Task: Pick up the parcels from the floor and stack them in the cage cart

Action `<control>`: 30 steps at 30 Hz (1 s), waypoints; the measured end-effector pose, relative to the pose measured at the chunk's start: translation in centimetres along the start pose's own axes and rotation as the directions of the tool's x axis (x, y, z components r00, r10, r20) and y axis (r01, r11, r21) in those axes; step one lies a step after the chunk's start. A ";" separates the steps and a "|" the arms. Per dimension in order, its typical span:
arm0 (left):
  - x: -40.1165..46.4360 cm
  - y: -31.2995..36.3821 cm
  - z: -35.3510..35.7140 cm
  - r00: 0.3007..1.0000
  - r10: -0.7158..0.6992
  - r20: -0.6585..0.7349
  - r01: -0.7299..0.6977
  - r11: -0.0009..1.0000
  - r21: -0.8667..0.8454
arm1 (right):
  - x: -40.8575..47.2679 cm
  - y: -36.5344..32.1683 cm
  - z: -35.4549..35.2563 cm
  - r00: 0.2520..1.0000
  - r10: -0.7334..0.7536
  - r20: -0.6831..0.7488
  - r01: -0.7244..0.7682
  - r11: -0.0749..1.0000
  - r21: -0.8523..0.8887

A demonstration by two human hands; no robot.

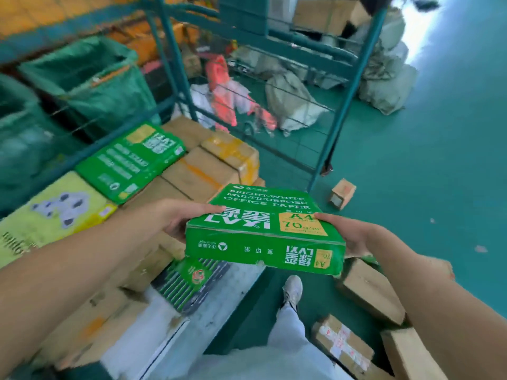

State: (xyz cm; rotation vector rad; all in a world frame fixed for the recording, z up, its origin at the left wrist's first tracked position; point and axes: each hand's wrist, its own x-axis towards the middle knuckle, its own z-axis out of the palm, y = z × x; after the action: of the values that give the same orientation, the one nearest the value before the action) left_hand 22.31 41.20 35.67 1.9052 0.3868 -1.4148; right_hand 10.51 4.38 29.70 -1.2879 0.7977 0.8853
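A green pack of A4 office paper (pixel 263 234) is held in the air between both hands, above the near edge of the cart's load. My left hand (pixel 186 219) grips its left end, thumb on top. My right hand (pixel 348 234) grips its right end. Inside the cage cart (pixel 175 64) with teal bars lie a second green paper pack (pixel 131 160), several brown cardboard boxes (pixel 216 163), a yellow box (pixel 55 209) and a dark green striped box (pixel 192 281). Brown parcels (pixel 370 290) lie on the green floor at the lower right.
A small cardboard box (pixel 343 193) lies on the floor beyond the cart's corner post (pixel 343 105). Grey sacks (pixel 290 102) and orange bags sit behind the cart's mesh. Green bins (pixel 90 78) stand at the left. My shoe (pixel 293 290) is on the floor below the pack.
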 end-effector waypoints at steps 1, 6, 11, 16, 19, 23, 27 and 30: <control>-0.7 -1.1 -0.8 1.000 0.001 -0.010 -0.001 0.999 -0.038 | 0.5 -0.9 1.0 1.000 -0.005 0.014 0.005 0.999 -0.035; -3.8 -7.0 -5.2 0.996 0.023 -0.085 -0.044 0.967 -0.252 | 3.4 -5.8 6.7 0.992 -0.014 0.125 0.041 0.975 -0.220; -5.2 -11.1 -8.1 0.992 0.013 -0.126 -0.062 0.915 -0.398 | 6.6 -10.3 11.2 0.975 0.015 0.220 0.073 0.920 -0.384; -5.4 -13.5 -9.6 0.984 -0.024 -0.178 -0.066 0.875 -0.480 | 9.4 -14.3 14.4 0.964 0.041 0.262 0.102 0.854 -0.511; -5.8 -13.9 -9.9 0.975 -0.043 -0.219 -0.080 0.848 -0.524 | 10.4 -17.0 16.2 0.954 0.071 0.292 0.110 0.824 -0.556; -6.4 -13.9 -10.3 0.953 -0.084 -0.292 -0.107 0.806 -0.582 | 12.1 -20.7 18.2 0.933 0.112 0.341 0.128 0.784 -0.608; -6.9 -14.3 -10.0 0.941 -0.116 -0.317 -0.127 0.747 -0.653 | 14.0 -24.0 20.0 0.909 0.142 0.391 0.182 0.710 -0.681; -7.5 -14.3 -9.2 0.920 -0.177 -0.349 -0.134 0.696 -0.705 | 14.9 -25.8 21.6 0.886 0.175 0.430 0.217 0.663 -0.716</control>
State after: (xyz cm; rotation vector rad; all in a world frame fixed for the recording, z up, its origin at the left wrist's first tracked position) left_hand 17.31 58.86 38.54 1.4799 1.0052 -0.6839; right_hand 40.49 25.74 30.73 -1.6807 -0.0271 1.5352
